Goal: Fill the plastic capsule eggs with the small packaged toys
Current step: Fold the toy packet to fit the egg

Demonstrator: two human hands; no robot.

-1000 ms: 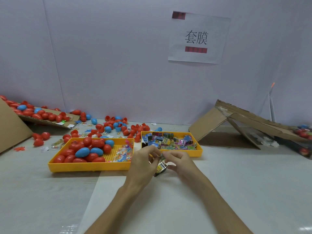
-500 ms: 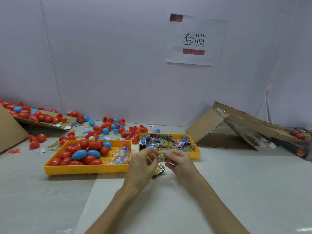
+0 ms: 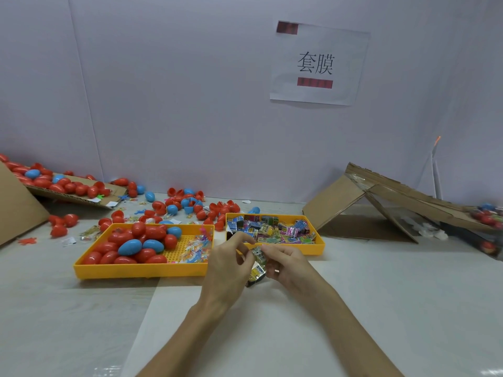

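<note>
**A:** Where are the hands, and what are they doing?

**B:** Both are near the middle of the white table [image 3: 408, 295], just on the near side of two trays. The left hand [image 3: 228, 263] and the right hand [image 3: 285, 265] meet at a small packaged toy [image 3: 258, 254] in a pale printed wrapper. Each hand pinches it between curled fingertips and thumb, and it is held above the table.

**A:** Is anything else between them?

**B:** A yellow and black packet [image 3: 257, 273] shows just below the first one, between the palms. I cannot tell which hand holds it, or whether it lies on the table.

**A:** And the eggs?

**B:** Red and blue plastic capsule eggs [image 3: 130, 246] are piled in the left part of a yellow perforated plastic tray [image 3: 136, 270], to the left of the hands. Small clear bags of bright bits [image 3: 197, 247] lie in its right part. Loose red and blue eggs and egg halves [image 3: 185, 202] are scattered beyond it, towards the wall.

**A:** Where are the other toys?

**B:** A heap of colourful wrapped toys [image 3: 272, 229] fills a smaller yellow plastic tray [image 3: 318, 247], just beyond the hands.

**A:** And around the edges?

**B:** At far left, a flat brown cardboard sheet [image 3: 70, 195] carries more eggs. At far right there is a folded brown cardboard box [image 3: 340, 202]. A white paper sign [image 3: 318, 63] with black characters is on the wall.
</note>
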